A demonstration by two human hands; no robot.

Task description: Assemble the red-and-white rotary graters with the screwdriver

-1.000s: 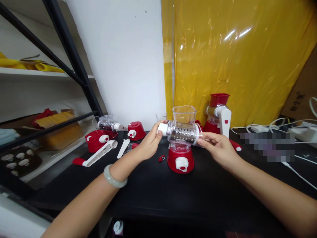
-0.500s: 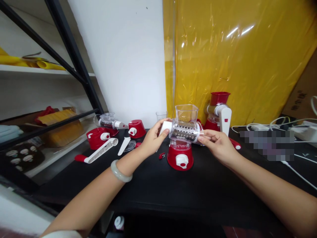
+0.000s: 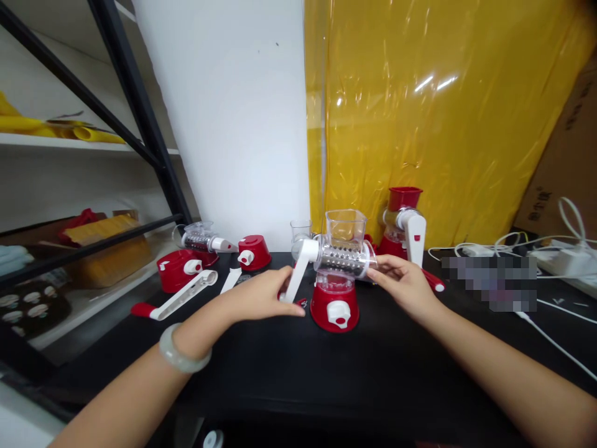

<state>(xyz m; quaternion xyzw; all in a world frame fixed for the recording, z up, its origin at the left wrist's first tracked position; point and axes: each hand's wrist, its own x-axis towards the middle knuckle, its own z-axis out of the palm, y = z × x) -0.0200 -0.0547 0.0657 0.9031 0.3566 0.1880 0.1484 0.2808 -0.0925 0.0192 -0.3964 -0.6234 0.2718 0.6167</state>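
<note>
A rotary grater point(image 3: 342, 258) with a clear hopper, a metal drum and a red suction base point(image 3: 334, 308) stands on the black table point(image 3: 364, 373). A white crank handle point(image 3: 298, 270) hangs down from the drum's left end. My left hand point(image 3: 259, 298) grips the lower end of that crank, fingers closed round it. My right hand point(image 3: 403, 283) holds the right end of the clear drum housing with its fingertips. A pale green bangle point(image 3: 180, 354) sits on my left wrist.
A second assembled grater point(image 3: 405, 230) stands behind on the right. At left lie a loose white crank with red knob point(image 3: 180, 297), red bases point(image 3: 177, 269) point(image 3: 254, 251) and another drum housing point(image 3: 200, 238). White cables point(image 3: 536, 249) trail at right. A black-framed shelf point(image 3: 93, 242) borders the left.
The white crank now hangs down from the drum's left end. My left hand has dropped from the white hub to the crank's lower end. My right hand stays at the right end.
</note>
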